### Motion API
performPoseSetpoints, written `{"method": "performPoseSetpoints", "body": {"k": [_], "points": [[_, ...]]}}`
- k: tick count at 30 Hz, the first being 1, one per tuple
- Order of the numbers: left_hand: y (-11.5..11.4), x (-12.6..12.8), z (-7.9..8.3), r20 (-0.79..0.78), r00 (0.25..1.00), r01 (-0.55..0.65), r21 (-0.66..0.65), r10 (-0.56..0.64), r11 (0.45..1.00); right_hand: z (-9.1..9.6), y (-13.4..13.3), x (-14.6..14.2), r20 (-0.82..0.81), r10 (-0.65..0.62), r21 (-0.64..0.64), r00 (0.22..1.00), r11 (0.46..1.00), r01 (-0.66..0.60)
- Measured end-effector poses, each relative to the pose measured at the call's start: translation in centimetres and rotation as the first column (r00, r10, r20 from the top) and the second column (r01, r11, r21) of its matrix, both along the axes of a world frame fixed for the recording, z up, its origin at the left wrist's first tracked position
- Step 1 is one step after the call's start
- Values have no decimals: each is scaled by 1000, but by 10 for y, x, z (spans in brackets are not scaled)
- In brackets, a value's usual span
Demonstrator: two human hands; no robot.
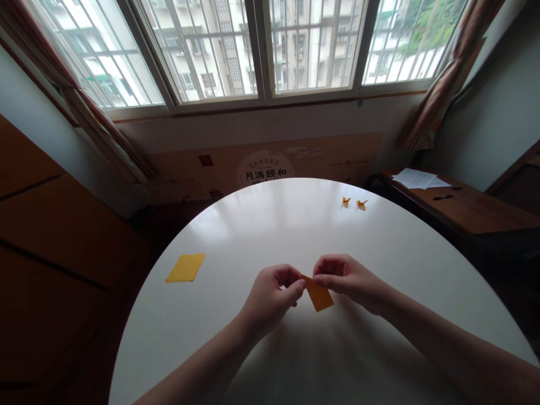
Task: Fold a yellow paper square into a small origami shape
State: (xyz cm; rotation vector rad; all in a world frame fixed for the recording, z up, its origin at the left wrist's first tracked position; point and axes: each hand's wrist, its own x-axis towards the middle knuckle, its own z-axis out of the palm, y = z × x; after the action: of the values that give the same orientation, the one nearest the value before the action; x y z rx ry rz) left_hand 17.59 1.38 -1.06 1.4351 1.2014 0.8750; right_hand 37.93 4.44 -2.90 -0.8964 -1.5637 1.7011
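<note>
1 orange paper (319,296) between hands (270,292) (349,279)

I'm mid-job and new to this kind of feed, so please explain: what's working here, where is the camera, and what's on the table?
There's no machine: a person's bare left hand and right hand do the work. The one picture comes from a camera worn on that person's head, looking forward and down. Both hands pinch a small piece of orange paper near its upper end. On the white table, a few yellow sheets lie to the left, and two small bird-like paper figures stand toward the far right.
</note>
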Motion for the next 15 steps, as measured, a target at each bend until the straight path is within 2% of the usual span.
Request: {"method": "performPoseSetpoints", "body": {"k": [5, 9, 12, 15], "points": [[-3, 1, -2, -87, 996, 26, 91, -18, 996, 0, -3, -4, 20, 1, 90, 1000, 996, -3], [-5, 1, -2, -111, 994, 28, 165, -9, 986, 1, -6, -6, 42, 9, 104, 999, 995, -13], [-5, 0, -2, -107, 994, 19, 176, 0, 984, 1, -7, -7, 54, 29, 100, 998, 994, -34], [-4, -1, -2, -74, 997, -7, 166, 20, 986, 3, -8, -6, 84, 15, 155, 996, 988, -27]]}}
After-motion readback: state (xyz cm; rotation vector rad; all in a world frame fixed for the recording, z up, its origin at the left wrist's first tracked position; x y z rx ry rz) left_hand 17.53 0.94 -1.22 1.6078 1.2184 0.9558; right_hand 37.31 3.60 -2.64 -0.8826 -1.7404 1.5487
